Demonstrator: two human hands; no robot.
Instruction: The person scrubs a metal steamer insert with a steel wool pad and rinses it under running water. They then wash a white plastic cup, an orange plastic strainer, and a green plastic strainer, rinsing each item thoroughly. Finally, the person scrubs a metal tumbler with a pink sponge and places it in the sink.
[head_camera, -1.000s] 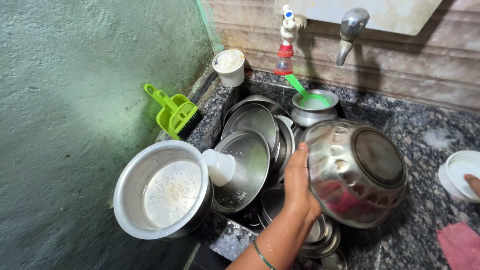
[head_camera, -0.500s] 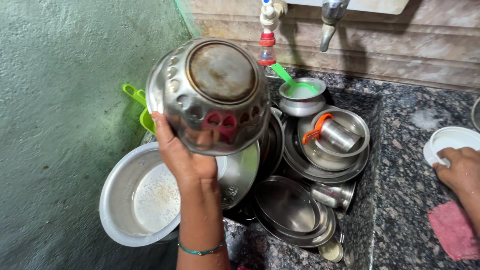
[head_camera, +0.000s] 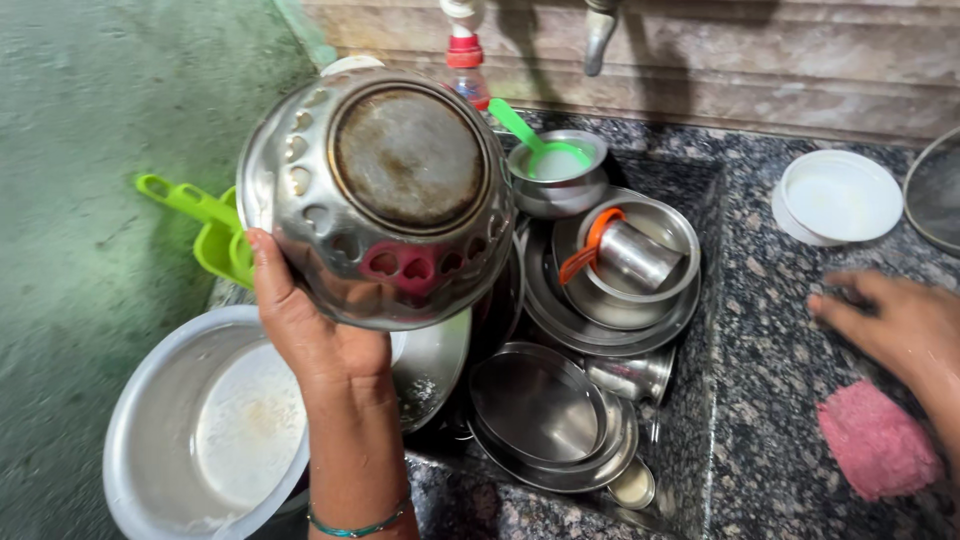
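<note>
The left hand (head_camera: 310, 340) holds a large steel pot (head_camera: 385, 195) raised above the sink, its fingers (head_camera: 268, 275) clamped on the rim at the pot's lower left edge. The pot is tipped so that its scorched, round base faces the camera and its mouth faces away; the pot lies up and to the right of the gripping fingers. A thin green bangle (head_camera: 360, 525) circles the left wrist.

Below and left of the hand sits a wide aluminium basin (head_camera: 150, 440) with cloudy residue. To the right of the wrist, stacked steel plates (head_camera: 545, 410) lie in the sink.

The right hand (head_camera: 890, 320) rests on the granite counter (head_camera: 760, 400), well apart from the pot, fingers loosely spread and holding nothing. A pink scrub pad (head_camera: 875, 440) lies just beside it.

Farther back, a steel tumbler (head_camera: 635, 255) lies on its side in a bowl. Behind it a green spoon (head_camera: 535, 135) stands in a small bowl. A white lid (head_camera: 838, 195) lies on the counter, and a green plastic holder (head_camera: 205, 225) shows behind the pot's left edge. A red-collared bottle (head_camera: 465, 60) and a tap (head_camera: 598, 35) stand at the wall.
</note>
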